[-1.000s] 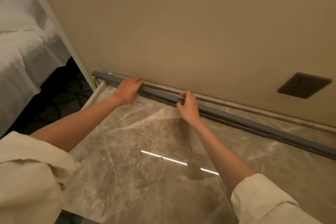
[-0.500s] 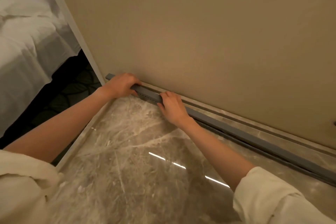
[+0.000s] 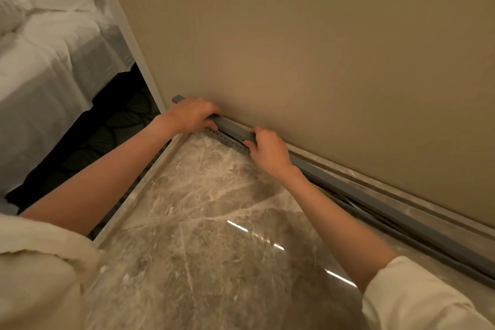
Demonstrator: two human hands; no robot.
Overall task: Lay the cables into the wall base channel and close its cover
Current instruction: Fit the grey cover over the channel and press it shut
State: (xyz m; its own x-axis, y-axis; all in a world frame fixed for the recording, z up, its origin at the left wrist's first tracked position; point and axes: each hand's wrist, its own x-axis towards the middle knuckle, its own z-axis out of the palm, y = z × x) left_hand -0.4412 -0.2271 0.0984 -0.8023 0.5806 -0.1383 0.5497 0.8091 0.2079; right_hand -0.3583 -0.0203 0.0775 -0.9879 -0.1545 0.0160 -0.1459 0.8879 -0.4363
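From the head camera, a long grey plastic channel cover [image 3: 375, 202] runs along the foot of a plain beige wall [image 3: 321, 48], from about 11 o'clock of the frame's centre down to the 4 o'clock corner. It sits where the wall meets a glossy brown-and-cream marble floor [image 3: 214, 236].

The left hand [image 3: 191, 115] is at the cover's far end, toward 11 o'clock. Its fingers are curled together over the top of the strip, with the thumb tucked against the front face, so the hand is clamped on the cover. The right hand [image 3: 269, 151] lies just beside it, toward 4 o'clock along the strip. Its fingers are pressed together and hooked over the cover's upper edge; the thumb's position cannot be made out.

Between the two hands, the front lip of the cover stands slightly off the grey channel base [image 3: 227, 139] below it, showing a row of small perforations. Past the right wrist, toward 4 o'clock, thin yellowish cables [image 3: 325, 191] show in the gap under the cover, which is not fully shut there.

Both forearms are bare, with cream sleeves [image 3: 417, 297] pushed up. At 9 to 10 o'clock, a bed with white linen [image 3: 48, 61] stands beyond a white frame edge [image 3: 128, 35].
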